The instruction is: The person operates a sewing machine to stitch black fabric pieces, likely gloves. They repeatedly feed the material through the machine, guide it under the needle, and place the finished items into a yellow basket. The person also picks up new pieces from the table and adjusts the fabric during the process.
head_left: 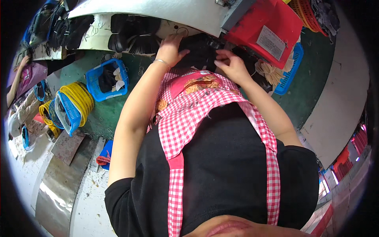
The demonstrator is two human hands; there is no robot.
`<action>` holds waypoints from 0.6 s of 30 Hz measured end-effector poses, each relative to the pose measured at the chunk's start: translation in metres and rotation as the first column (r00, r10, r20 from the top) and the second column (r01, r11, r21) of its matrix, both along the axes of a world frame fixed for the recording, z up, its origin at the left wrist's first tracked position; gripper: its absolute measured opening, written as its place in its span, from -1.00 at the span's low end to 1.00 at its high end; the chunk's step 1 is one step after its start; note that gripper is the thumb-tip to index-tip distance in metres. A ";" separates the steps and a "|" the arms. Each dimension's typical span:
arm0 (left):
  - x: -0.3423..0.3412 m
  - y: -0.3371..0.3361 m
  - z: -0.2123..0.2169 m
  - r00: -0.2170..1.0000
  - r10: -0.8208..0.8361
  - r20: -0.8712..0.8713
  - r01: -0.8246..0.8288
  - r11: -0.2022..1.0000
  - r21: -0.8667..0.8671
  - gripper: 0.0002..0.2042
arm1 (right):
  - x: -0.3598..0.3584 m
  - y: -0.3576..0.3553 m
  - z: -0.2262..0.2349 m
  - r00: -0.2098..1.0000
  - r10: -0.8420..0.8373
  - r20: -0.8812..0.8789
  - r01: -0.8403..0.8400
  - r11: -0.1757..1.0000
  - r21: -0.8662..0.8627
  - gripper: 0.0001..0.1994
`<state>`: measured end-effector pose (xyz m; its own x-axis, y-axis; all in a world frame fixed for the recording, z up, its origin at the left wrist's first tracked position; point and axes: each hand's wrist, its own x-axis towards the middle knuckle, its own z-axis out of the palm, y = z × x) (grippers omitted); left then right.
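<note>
Your left hand (169, 50) rests at the near edge of the bench (146, 8), its fingers bent over and out of clear sight, its thumb standing out to the right. Whether those fingers grip anything, you cannot tell from this angle. Just beside them, on the far side, is a thin ring (182, 30). Your right hand (233, 67) is half curled, thumb and fingers pointing left; whether it pinches anything, you cannot tell either. The black cloth (194, 49) lies between your two hands, close in front of your apron (185, 132), and its outline is lost in shadow.

As for progress, the cloth looks to be the piece you are busy with. Left of your left hand, a stack (144, 43) of thin dark pieces sits at the bench edge. Farther left and near the floor, a blue basket (93, 85) holds dark cloth and some pale pieces; on the right, more pale pieces (270, 73) lie beside another blue basket (299, 61). Nothing shows which of these are finished and which are waiting, so no count of either can be given.

On writing: the red box (252, 27), right of and beyond your right hand, carries a pale label (271, 43) with rows of print too small to read. Your apron pocket (177, 85) has light lettering, partly lost in the folds.
</note>
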<state>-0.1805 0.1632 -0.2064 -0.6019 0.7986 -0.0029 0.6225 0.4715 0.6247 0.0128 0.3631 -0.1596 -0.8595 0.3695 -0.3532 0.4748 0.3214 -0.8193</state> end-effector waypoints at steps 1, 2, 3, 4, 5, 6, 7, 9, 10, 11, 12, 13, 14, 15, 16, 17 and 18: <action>-0.006 0.005 -0.006 1.000 -0.022 0.013 0.022 0.999 -0.042 -0.45 | -0.009 -0.006 -0.002 0.997 -0.063 0.035 0.065 0.996 -0.057 -0.64; -0.011 0.009 -0.009 0.999 -0.046 0.027 0.048 0.995 -0.087 -0.46 | -0.019 -0.012 -0.001 0.989 -0.126 0.073 0.134 0.985 -0.113 -0.64; -0.016 0.012 -0.013 0.997 -0.067 0.042 0.072 0.989 -0.131 -0.46 | -0.026 -0.015 -0.004 0.976 -0.184 0.115 0.202 0.965 -0.166 -0.63; -0.022 0.014 -0.015 0.991 -0.098 0.091 0.110 0.985 -0.132 -0.48 | -0.031 -0.014 -0.015 0.969 -0.170 0.179 0.195 0.971 -0.137 -0.61; -0.029 0.015 -0.017 0.982 -0.125 0.139 0.144 0.981 -0.134 -0.49 | -0.040 -0.013 -0.020 0.960 -0.128 0.250 0.159 0.981 -0.108 -0.58; -0.034 0.016 -0.019 0.971 -0.151 0.186 0.177 0.975 -0.134 -0.51 | -0.050 -0.011 -0.021 0.943 -0.087 0.320 0.119 0.990 -0.082 -0.54; -0.039 0.015 -0.024 0.963 -0.146 0.226 0.183 0.972 -0.150 -0.51 | -0.057 -0.011 -0.026 0.920 -0.045 0.390 0.075 0.995 -0.060 -0.50; -0.051 0.016 -0.030 0.942 -0.145 0.302 0.203 0.964 -0.170 -0.53 | -0.049 -0.014 -0.064 0.973 -0.118 0.197 0.092 0.986 0.140 -0.65; -0.055 0.015 -0.031 0.962 -0.222 0.160 0.248 0.953 -0.174 -0.57 | -0.048 -0.017 -0.071 0.987 -0.136 0.092 0.110 0.965 0.239 -0.66; -0.060 0.014 -0.037 0.963 -0.215 0.165 0.244 0.953 -0.181 -0.58 | -0.045 -0.020 -0.077 0.989 -0.148 0.026 0.136 0.957 0.256 -0.66; -0.065 0.013 -0.043 0.963 -0.210 0.169 0.241 0.952 -0.189 -0.59 | -0.042 -0.023 -0.082 0.986 -0.159 -0.039 0.164 0.949 0.270 -0.66; -0.068 0.015 -0.041 0.962 -0.212 0.174 0.244 0.950 -0.193 -0.59 | -0.041 -0.025 -0.083 0.979 -0.175 -0.105 0.198 0.937 0.287 -0.67; -0.069 0.016 -0.039 0.957 -0.252 0.146 0.277 0.942 -0.191 -0.60 | -0.040 -0.026 -0.085 0.981 -0.178 -0.083 0.195 0.934 0.300 -0.67; -0.071 0.015 -0.036 0.949 -0.293 0.118 0.311 0.931 -0.189 -0.61 | -0.039 -0.028 -0.085 0.981 -0.182 -0.061 0.192 0.930 0.313 -0.67; -0.073 0.018 -0.031 0.937 -0.338 0.086 0.348 0.919 -0.186 -0.62 | -0.037 -0.030 -0.087 0.980 -0.196 -0.043 0.199 0.919 0.340 -0.68; -0.074 0.021 -0.032 0.931 -0.333 0.149 0.360 0.908 -0.214 -0.62 | -0.036 -0.031 -0.089 0.978 -0.210 -0.023 0.203 0.908 0.366 -0.68; -0.075 0.023 -0.032 0.921 -0.328 0.212 0.374 0.895 -0.242 -0.62 | -0.032 -0.034 -0.097 0.973 -0.231 -0.004 0.213 0.890 0.403 -0.69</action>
